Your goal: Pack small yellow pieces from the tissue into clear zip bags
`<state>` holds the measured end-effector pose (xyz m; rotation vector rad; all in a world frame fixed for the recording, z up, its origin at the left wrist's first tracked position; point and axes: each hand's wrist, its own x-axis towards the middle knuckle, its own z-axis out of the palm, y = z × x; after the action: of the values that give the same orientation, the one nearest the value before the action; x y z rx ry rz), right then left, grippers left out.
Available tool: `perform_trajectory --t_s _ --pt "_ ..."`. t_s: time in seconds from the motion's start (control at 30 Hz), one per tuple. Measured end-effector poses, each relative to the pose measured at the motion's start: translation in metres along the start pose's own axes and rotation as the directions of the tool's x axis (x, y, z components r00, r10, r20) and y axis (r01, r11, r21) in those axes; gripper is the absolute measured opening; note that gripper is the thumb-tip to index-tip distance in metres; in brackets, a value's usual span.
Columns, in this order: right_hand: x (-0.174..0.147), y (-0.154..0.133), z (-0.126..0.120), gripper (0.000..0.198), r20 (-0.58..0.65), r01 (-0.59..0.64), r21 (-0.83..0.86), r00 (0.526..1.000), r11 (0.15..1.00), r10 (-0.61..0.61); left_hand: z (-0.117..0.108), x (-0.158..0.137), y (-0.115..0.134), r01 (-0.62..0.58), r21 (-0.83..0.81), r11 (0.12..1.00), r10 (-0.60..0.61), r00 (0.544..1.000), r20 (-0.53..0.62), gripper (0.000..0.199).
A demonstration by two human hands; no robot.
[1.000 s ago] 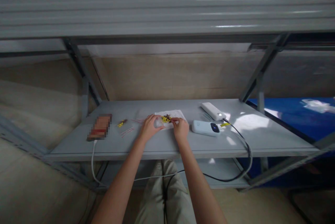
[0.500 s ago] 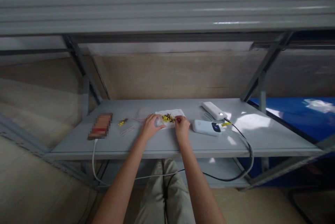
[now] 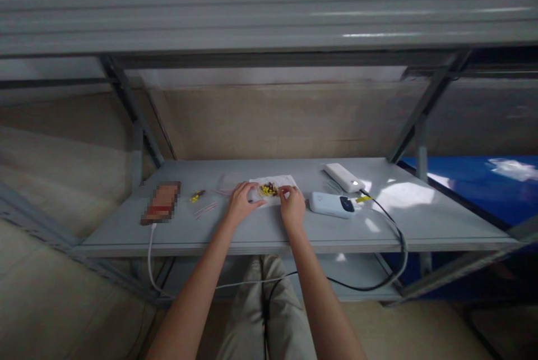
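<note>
A small heap of yellow and dark pieces (image 3: pixel 268 189), too small to name, lies on a white sheet (image 3: pixel 288 180). At the heap's left side my left hand (image 3: pixel 242 202) curves in a C, thumb and fingers around what looks like a clear plastic bag (image 3: pixel 254 194). The bag's outline is faint. My right hand (image 3: pixel 292 203) is at the heap's right edge, with thumb and fingertips pinched together; whatever they hold is too small to make out. Left of my hands lies a clear zip bag (image 3: pixel 205 210) beside a few more yellow and dark pieces (image 3: pixel 195 196).
On the left of the grey shelf (image 3: pixel 126 231) lies a blurred phone (image 3: pixel 162 203) with a white cable. A light-blue power bank (image 3: pixel 330 204) and a white power bank (image 3: pixel 342 177) lie to the right, with cables looping over the front edge. Metal posts and an upper shelf frame the space.
My right fingertips have shifted slightly left and up at the heap's edge. The clear bag between my left thumb and fingers shows less plainly, and that hand stays in place.
</note>
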<state>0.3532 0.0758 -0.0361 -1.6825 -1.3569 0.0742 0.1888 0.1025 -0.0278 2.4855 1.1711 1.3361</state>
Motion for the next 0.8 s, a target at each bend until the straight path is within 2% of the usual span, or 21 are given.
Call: perform_trajectory --t_s 0.07,0.13,0.27,0.33,0.4,0.5,0.57,0.67,0.8 --pt "-0.001 0.002 0.0 0.02 0.04 -0.029 -0.157 0.999 0.987 0.036 -0.001 0.0 0.0 0.014 0.008 1.0 -0.014 1.0 -0.012 0.049" --pt "-0.002 0.003 0.001 0.02 0.082 -0.029 -0.24 0.995 0.97 0.05 -0.002 0.0 0.001 0.022 0.01 1.0 -0.022 1.0 -0.015 0.049" --pt "-0.001 0.003 0.002 0.022 0.072 -0.065 -0.256 0.994 0.964 0.086 -0.001 0.0 0.0 0.025 0.011 1.0 -0.024 1.0 -0.009 0.049" --pt "0.001 0.002 0.001 0.021 0.03 -0.069 -0.177 0.997 0.982 0.076 0.0 -0.001 -0.001 0.03 0.015 0.999 -0.03 1.0 0.0 0.049" --pt "0.004 0.001 0.002 0.021 0.029 -0.028 0.009 0.999 1.0 0.028 0.001 -0.001 -0.002 0.03 0.013 0.999 -0.03 0.999 0.018 0.05" --pt "0.006 -0.004 0.004 0.021 0.148 0.081 0.343 0.979 0.936 -0.139 0.003 -0.001 -0.003 0.017 0.003 1.0 -0.018 0.999 0.04 0.05" --pt "0.006 -0.007 0.006 0.02 0.191 0.152 0.409 0.95 0.9 -0.247 0.003 -0.001 -0.003 0.012 -0.004 1.0 -0.012 0.999 0.032 0.049" --pt "0.004 -0.007 0.007 0.021 0.144 0.22 0.224 0.956 0.95 -0.255 0.003 0.0 -0.003 0.02 -0.01 1.0 -0.02 1.0 -0.004 0.048" --pt "0.001 -0.004 0.008 0.016 0.118 0.157 -0.118 0.983 0.981 -0.143 0.001 0.0 -0.002 0.032 -0.003 0.999 -0.032 0.999 -0.007 0.048"
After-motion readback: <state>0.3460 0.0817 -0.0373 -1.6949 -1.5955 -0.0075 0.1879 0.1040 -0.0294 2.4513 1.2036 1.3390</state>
